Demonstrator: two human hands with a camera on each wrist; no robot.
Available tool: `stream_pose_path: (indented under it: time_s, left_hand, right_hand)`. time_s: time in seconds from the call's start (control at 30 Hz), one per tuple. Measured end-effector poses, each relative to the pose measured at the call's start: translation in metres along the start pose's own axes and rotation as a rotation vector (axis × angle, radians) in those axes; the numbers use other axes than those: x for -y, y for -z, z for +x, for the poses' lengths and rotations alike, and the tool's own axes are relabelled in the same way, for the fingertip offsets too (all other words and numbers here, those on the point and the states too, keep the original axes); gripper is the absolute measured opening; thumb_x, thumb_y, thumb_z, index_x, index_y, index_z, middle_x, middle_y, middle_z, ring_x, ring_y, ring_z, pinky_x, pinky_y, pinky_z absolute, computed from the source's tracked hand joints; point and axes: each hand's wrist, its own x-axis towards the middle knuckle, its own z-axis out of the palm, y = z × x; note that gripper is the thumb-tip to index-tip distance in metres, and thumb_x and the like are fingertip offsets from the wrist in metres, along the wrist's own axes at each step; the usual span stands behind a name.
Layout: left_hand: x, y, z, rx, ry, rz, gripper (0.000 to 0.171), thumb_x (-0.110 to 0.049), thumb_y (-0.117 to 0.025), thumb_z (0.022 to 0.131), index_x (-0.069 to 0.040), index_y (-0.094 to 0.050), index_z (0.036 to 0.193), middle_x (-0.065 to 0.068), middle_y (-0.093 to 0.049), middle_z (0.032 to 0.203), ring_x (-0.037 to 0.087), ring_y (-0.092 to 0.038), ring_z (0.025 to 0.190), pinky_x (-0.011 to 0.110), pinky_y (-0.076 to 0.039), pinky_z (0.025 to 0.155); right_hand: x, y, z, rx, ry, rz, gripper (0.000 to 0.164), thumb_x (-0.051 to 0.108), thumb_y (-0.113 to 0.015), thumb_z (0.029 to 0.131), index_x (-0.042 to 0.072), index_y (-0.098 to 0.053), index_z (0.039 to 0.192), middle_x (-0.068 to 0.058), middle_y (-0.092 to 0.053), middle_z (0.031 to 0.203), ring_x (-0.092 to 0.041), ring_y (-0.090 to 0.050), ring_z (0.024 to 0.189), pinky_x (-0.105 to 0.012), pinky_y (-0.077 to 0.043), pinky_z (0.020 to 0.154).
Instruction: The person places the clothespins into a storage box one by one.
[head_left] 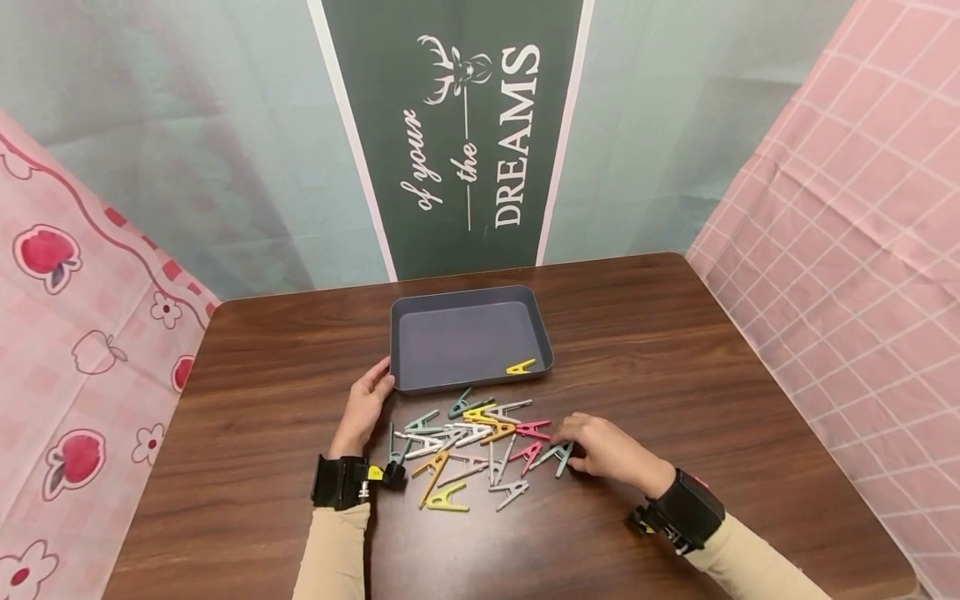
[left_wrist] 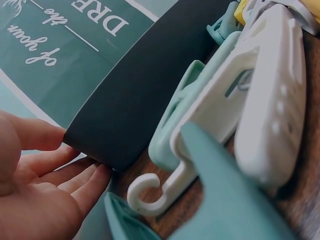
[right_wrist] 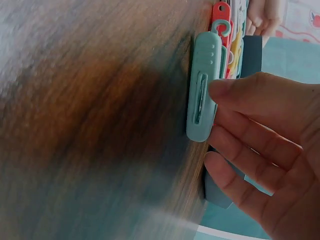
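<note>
The left hand (head_left: 365, 410) touches the near left corner of a dark grey tray (head_left: 465, 387) with extended fingers. In the left wrist view its thumb meets the tray's rim and the other fingers lie against the lower corner. At the right edge of a spread of clothespins, the right hand (head_left: 606, 450) pinches a green clothespin (right_wrist: 204, 90) between thumb and fingers, low over the table. Beside that one are red clothespins (head_left: 527, 455). A yellow clothespin (head_left: 521, 367) sits inside the tray at its near right.
Several clothespins, among them white (head_left: 471, 433), orange (head_left: 432, 475), yellow-green (head_left: 447, 498) and dark green, lie jumbled on the brown wooden table (head_left: 247, 467) in front of the tray. Printed cloths hang behind and at both sides. Each wrist carries a black strapped camera.
</note>
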Motion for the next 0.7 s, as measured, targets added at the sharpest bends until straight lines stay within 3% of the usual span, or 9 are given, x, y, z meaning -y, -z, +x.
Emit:
stream_pose_path:
  time_s: [0.27, 0.7]
  left_hand:
    - [0.0000, 0.0024, 0.0017, 0.018, -0.001, 0.016, 0.048, -0.003, -0.042, 0.101, 0.003, -0.034, 0.147, 0.022, -0.036, 0.154, 0.030, -0.035, 0.142, -0.004, -0.035, 0.086]
    - [-0.0030, 0.0070, -0.0015, 0.043, -0.005, 0.116, 0.048, -0.005, -0.043, 0.101, 0.002, -0.035, 0.147, 0.022, -0.038, 0.152, 0.032, -0.036, 0.141, -0.006, -0.034, 0.084]
  right_hand:
    - [0.0011, 0.0016, 0.0023, 0.053, -0.024, -0.008, 0.027, 0.006, -0.081, 0.070, 0.007, -0.072, 0.096, -0.001, -0.067, 0.089, -0.012, -0.060, 0.085, -0.028, -0.054, 0.073]
    - [0.0057, 0.0019, 0.0050, 0.111, -0.019, -0.017, 0.023, 0.009, -0.082, 0.070, 0.009, -0.075, 0.092, 0.002, -0.066, 0.085, -0.008, -0.058, 0.081, -0.023, -0.052, 0.069]
